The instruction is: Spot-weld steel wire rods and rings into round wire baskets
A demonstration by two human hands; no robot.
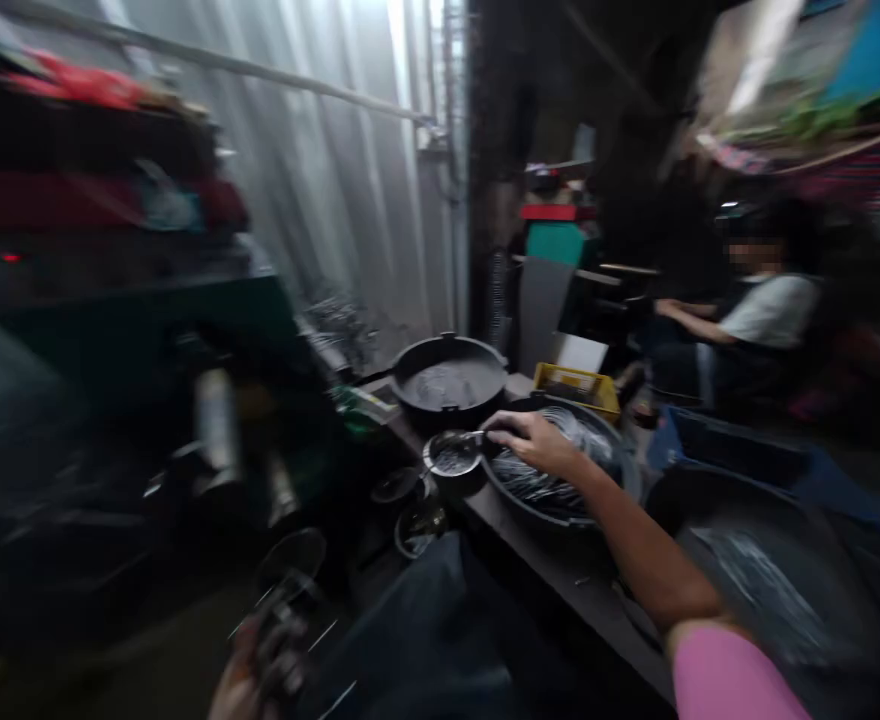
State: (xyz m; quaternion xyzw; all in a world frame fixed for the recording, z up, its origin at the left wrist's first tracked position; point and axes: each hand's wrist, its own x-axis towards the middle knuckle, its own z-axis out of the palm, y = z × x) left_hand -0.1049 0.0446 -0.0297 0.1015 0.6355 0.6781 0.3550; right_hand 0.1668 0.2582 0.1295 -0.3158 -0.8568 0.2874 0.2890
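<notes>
My right hand point(534, 440) reaches over a dark basin point(564, 522) heaped with thin silvery metal pieces point(541, 482). Its fingers are closed on a shiny metal piece point(473, 438) at the rim of a small round metal bowl point(430, 462); blur hides whether the two are joined. Low in the view, my left hand point(241, 680) is curled around a blurred bunch of thin metal pieces point(281, 645). Below the small bowl sits another round metal container point(402, 540), partly in shadow.
A second dark basin point(447, 345) stands by the corrugated metal wall point(350, 180). Behind the heap is a yellow crate point(605, 395). A large dark tub point(680, 490) and blue crate point(665, 435) are right. A seated person point(770, 310) works beyond; a green machine point(147, 320) stands left.
</notes>
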